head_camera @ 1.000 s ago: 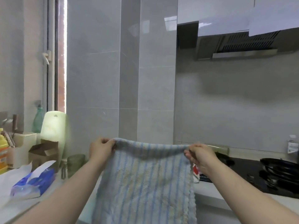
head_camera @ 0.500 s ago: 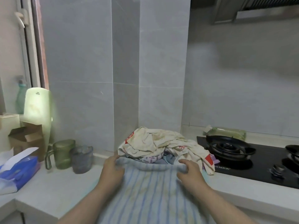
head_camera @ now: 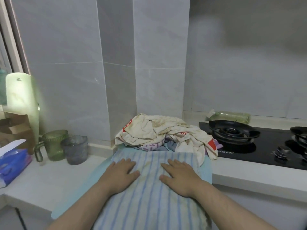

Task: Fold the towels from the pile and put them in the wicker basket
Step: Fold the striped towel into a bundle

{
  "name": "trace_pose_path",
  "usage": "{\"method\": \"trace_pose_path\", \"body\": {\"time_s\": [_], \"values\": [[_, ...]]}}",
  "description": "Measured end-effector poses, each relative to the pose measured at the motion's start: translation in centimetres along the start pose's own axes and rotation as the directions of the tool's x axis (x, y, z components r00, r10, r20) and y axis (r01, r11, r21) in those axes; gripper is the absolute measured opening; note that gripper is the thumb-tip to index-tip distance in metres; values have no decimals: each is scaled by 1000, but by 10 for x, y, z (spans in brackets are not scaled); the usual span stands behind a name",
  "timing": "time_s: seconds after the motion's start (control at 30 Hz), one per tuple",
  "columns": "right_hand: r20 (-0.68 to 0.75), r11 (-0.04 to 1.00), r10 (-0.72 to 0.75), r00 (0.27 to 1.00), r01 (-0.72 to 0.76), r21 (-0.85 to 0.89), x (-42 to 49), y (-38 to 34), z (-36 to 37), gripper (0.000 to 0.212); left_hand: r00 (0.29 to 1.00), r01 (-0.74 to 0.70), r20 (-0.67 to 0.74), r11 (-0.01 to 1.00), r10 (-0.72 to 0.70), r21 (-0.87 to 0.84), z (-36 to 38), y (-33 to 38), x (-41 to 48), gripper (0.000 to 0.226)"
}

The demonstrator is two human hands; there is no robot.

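From the one head-worn view, the striped towel [head_camera: 149, 188] lay spread on the counter [head_camera: 49, 176], its near end hanging over the front edge towards the person. Both hands were flat on it, holding nothing. The left hand [head_camera: 119, 173] and the right hand [head_camera: 179, 176] pressed palm-down side by side with fingers straight and a little splayed. I took that for smoothing, getting the cloth flat so the first fold would come out square.

The towel looked like soft terry, pale with thin blue stripes running lengthwise and some yellowish staining down the middle. Under it showed a plain light-blue sheet [head_camera: 79, 193], wider than the towel; whether it was cloth or a mat I could not tell.

Just beyond the fingertips sat the pile [head_camera: 159, 130], a crumpled heap of cream cloth with red patches over purple and grey pieces, pushed into the tiled corner and touching the towel's far edge. That kept the next towel within reach.

To the left stood a ribbed green glass mug [head_camera: 54, 145] beside a grey cup [head_camera: 75, 149]. To the right was a glossy black hob [head_camera: 249, 146]. No wicker basket was in sight.
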State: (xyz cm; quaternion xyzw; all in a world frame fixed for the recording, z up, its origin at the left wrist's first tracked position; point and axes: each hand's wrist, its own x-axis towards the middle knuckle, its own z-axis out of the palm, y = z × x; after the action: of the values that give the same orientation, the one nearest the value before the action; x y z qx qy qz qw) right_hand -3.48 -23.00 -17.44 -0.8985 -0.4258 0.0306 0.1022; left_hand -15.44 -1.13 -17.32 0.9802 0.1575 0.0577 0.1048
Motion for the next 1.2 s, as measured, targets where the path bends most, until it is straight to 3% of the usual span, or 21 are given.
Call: {"method": "trace_pose_path", "body": {"time_s": [0.13, 0.27, 0.4, 0.63, 0.73, 0.8, 0.83, 0.93, 1.0, 1.1, 1.2], "values": [[-286, 938, 92, 954, 13, 346, -26, -1, -2, 26, 955, 59, -237, 899, -176, -433, -15, -6, -23, 4], [-355, 933, 73, 932, 62, 354, -75, -10, 12, 16, 826, 86, -404, 795, -394, -601, -19, -20, -83, 8], [-391, 912, 67, 918, 103, 398, -124, -20, 26, 13, 722, 181, -374, 681, -582, -710, -4, -27, -147, 16], [-346, 901, 123, 930, 41, 432, -174, -32, 26, 13, 795, 192, -305, 694, -525, -694, -5, -11, -178, 20], [-325, 846, 251, 912, -44, 531, -186, -35, 29, 13, 791, 181, -231, 576, -567, -797, -8, -8, -184, 21], [-219, 720, 391, 894, -149, 678, -196, -42, 32, 23, 762, 198, -116, 400, -637, -895, -11, -14, -189, 20], [-134, 603, 442, 887, -183, 776, -200, -45, 33, 26, 762, 211, -59, 333, -645, -919, -12, -18, -190, 17], [150, 152, 503, 851, -258, 954, -209, -55, 30, 18, 802, 282, 59, 289, -594, -915, -13, -21, -193, 21], [281, -34, 488, 826, -304, 952, -212, -57, 26, 5, 821, 291, 84, 287, -565, -913, -15, -16, -195, 24], [385, -195, 454, 804, -331, 923, -213, -55, 25, 9, 823, 310, 122, 258, -555, -915, -19, -14, -195, 38], [413, -218, 456, 788, -351, 910, -213, -54, 25, 8, 792, 341, 165, 202, -587, -918, -18, -15, -193, 37]]}}
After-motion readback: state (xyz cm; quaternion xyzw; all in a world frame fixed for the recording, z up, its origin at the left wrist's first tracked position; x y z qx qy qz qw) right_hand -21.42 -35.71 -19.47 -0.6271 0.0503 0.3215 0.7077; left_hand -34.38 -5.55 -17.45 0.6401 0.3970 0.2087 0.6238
